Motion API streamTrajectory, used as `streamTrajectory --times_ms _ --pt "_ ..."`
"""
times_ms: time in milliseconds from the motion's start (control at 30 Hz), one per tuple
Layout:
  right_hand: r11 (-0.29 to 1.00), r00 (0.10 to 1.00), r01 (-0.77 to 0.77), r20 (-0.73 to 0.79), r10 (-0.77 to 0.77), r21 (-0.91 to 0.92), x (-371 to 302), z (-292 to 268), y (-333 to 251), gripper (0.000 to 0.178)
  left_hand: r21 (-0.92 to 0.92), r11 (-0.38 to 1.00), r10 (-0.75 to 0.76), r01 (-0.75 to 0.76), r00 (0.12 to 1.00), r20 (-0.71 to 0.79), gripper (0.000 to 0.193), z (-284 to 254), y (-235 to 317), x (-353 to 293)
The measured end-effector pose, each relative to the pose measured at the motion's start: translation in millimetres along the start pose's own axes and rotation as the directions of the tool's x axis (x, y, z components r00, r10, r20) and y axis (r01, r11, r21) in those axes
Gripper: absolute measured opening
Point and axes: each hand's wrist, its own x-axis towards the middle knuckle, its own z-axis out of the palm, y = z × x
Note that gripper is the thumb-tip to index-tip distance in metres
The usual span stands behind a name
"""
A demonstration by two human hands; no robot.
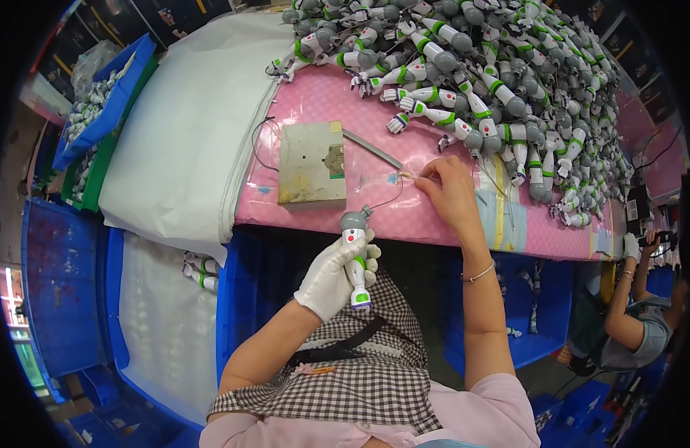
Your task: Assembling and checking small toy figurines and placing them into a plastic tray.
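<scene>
My left hand [326, 280], in a white glove, is closed around a white toy arm [354, 250] with green bands, a red dot and a grey ball end. The toy arm stands roughly upright in front of the table's near edge, ball end up. From that ball end a thin cord [396, 196] curves up toward my bare right hand [451, 193]. The right thumb and fingertips are pinched together by the tip of a grey metal strip [372, 148]; what lies between them is too small to make out. The strip sticks out from a worn metal box [307, 160].
A large heap of similar toy arms [464, 82] covers the far right of the pink table [266, 198]. White sheeting [173, 134] lies to the left. Blue bins [561, 299] stand below, and stacked trays [110, 101] at far left. Another person [639, 328] works at far right.
</scene>
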Motion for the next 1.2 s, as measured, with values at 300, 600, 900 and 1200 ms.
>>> streamTrajectory --times_ms 300,600,900,1200 --pt "0.885 0.995 0.100 -0.030 -0.097 0.454 -43 -8 -65 0.016 0.188 0.982 0.033 -0.029 0.999 -0.020 0.022 8 0 2" --pt "0.872 0.968 0.252 -0.100 -0.232 0.419 -61 16 -80 0.021 0.223 0.975 0.025 -0.007 0.997 -0.075 0.010 17 3 1" --pt "0.859 0.929 0.369 -0.106 -0.355 0.356 -53 14 -77 0.020 0.324 0.946 0.011 0.018 0.996 -0.089 0.009 17 8 1" --pt "0.883 0.952 0.303 -0.081 -0.294 0.359 -56 10 -81 0.020 0.329 0.944 0.045 -0.014 0.995 -0.090 0.011 16 2 2"
